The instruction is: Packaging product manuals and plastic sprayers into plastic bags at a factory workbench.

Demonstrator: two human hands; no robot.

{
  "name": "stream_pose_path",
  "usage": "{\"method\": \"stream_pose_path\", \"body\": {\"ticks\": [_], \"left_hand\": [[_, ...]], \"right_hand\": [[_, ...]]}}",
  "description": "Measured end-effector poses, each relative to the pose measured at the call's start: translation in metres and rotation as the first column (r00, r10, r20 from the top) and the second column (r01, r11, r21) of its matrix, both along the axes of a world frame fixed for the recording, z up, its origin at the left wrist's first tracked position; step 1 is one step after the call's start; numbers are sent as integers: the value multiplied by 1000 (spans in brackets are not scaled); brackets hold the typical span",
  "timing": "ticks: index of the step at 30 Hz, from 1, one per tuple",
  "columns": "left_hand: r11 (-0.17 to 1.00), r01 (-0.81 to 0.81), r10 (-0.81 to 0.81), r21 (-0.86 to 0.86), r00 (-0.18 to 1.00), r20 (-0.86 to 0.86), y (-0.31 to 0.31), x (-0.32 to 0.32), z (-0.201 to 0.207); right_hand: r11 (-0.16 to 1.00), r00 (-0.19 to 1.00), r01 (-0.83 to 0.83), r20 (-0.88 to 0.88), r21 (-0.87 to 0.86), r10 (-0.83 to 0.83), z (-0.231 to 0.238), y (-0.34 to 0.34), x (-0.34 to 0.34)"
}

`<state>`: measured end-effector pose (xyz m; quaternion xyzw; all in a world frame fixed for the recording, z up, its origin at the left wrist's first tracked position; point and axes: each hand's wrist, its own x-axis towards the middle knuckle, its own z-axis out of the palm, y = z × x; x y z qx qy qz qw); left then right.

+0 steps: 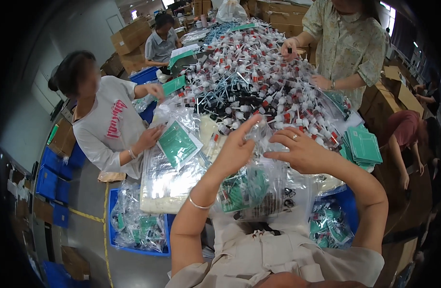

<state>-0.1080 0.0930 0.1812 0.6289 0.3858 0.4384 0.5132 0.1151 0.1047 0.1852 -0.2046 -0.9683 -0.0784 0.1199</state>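
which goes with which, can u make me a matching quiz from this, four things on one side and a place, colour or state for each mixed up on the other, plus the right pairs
Column one
1. wearer's left hand
2. wearer's right hand
3. heap of small bottles
4. stack of green cards

Column two
A. has a ring on a finger
B. white, red and black, spread out beyond both hands
C. piled to the right of both hands
D. has a bracelet on its forearm

Right pairs
1-D
2-A
3-B
4-C
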Motion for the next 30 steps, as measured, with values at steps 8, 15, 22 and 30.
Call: {"method": "stream_pose_path", "body": {"ticks": [8,15,22,30], "left_hand": [[994,-84,87,64,995,-51,-16,-47,46],[985,-14,8,174,999,37,-31,-31,95],[887,314,-267,339,947,-179,-53,26,149],[737,217,-116,641,974,-195,-74,65,137]], "right_hand": [[998,998,-56,35,-14,57,29,-9,0],[969,906,-101,-383,226,183,79,-29,-9],[950,852,-9,-494,313,171,126,-59,1],[960,631,-41,-752,-277,-190,119,-128,106]]}}
